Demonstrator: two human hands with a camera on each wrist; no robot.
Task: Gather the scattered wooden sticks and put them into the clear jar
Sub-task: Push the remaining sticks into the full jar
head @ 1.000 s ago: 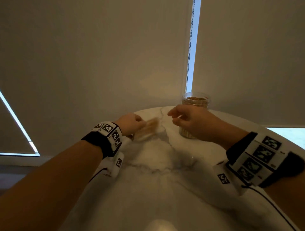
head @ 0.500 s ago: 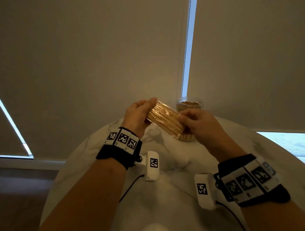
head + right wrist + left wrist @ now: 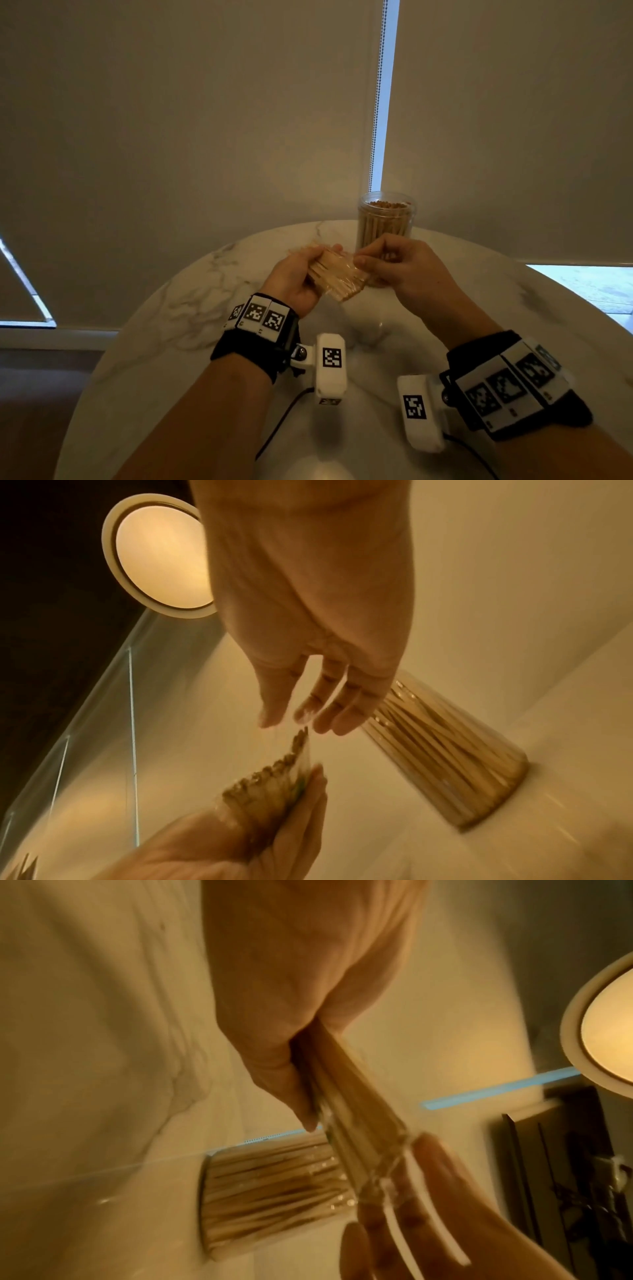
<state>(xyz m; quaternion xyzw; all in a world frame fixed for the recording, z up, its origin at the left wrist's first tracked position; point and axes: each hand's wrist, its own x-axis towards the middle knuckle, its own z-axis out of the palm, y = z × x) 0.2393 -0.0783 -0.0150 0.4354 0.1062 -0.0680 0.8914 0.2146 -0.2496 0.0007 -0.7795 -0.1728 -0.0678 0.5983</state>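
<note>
The bundle of wooden sticks (image 3: 337, 278) in its shiny clear wrap is up in the air, above the worktop (image 3: 191, 329) and in front of the clear jar (image 3: 384, 222). Half a second ago it was held higher, and now it has come down lower and closer to the person. The left hand (image 3: 296, 279) grips one end with its fingers curled round it. The right hand (image 3: 399, 265) pinched the other end before; now, in the right wrist view, its fingers (image 3: 322, 704) look straight and loose just above the stick tips. The jar stands upright at the back of the worktop, full of sticks. A few loose sticks (image 3: 305, 247) lie behind the left hand.
</note>
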